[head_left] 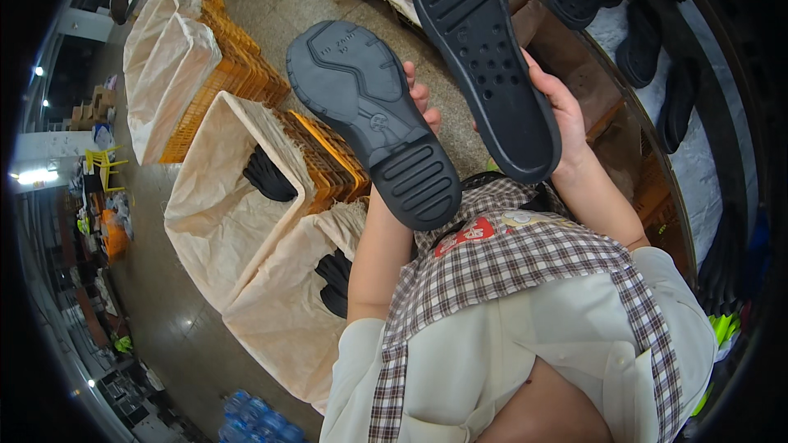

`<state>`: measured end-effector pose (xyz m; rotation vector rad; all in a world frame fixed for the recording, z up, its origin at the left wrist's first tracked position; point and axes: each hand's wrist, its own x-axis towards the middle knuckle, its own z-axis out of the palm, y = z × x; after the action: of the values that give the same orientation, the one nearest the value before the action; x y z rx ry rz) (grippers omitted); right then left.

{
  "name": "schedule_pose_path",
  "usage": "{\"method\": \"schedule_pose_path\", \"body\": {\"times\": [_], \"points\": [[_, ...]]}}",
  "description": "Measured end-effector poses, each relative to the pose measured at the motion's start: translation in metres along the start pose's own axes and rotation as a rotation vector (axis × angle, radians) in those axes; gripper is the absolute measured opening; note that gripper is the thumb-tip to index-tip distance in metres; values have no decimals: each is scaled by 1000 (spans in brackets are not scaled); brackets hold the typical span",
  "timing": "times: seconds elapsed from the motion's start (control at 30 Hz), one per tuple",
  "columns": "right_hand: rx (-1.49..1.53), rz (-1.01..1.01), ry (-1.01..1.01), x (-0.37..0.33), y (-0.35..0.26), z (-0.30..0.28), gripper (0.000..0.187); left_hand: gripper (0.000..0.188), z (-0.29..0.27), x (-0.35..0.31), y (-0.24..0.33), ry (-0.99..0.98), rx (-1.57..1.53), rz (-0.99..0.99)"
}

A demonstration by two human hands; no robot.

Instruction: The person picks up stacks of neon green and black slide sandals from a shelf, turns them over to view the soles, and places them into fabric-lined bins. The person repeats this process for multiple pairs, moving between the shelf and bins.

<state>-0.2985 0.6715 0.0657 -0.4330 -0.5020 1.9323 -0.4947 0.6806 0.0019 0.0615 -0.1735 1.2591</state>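
My left hand [421, 98] is closed round a black shoe sole [373, 119], its treaded underside facing me and its ridged heel toward my body. Only the fingertips show past the edge; the sole hides the rest of that hand. In my right hand [564, 119] is a second black shoe sole [492, 66], gripped along its right edge. This one shows its inner face, with a raised rim, several small round hollows and grooves at the far end. Both soles are held up side by side, with a narrow gap between them.
Cloth-lined orange baskets [328, 160] stand in a row at my left, some with black soles [269, 176] inside. Along the right runs a pale curved surface [698, 156] bearing black soles [640, 41], with shelves [611, 107] beneath. Blue water bottles [254, 418] sit on the floor.
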Motion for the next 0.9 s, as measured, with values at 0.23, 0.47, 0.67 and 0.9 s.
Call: {"method": "schedule_pose_path", "body": {"times": [0.23,0.47,0.67,0.9], "points": [[-1067,-52,-60,-3,31,3,96,49,14,1,-26,462,1031,225],[-305,82,56,-12,8,-26,77,56,2,-4,-27,370,730,-89],[-1327,-321,230,-32,-32,-61,57,41,-37,1,-42,509,494,-243],[-1844,-584,1740,-163,-196,-171,68,49,-32,14,-35,372,429,-326]]}}
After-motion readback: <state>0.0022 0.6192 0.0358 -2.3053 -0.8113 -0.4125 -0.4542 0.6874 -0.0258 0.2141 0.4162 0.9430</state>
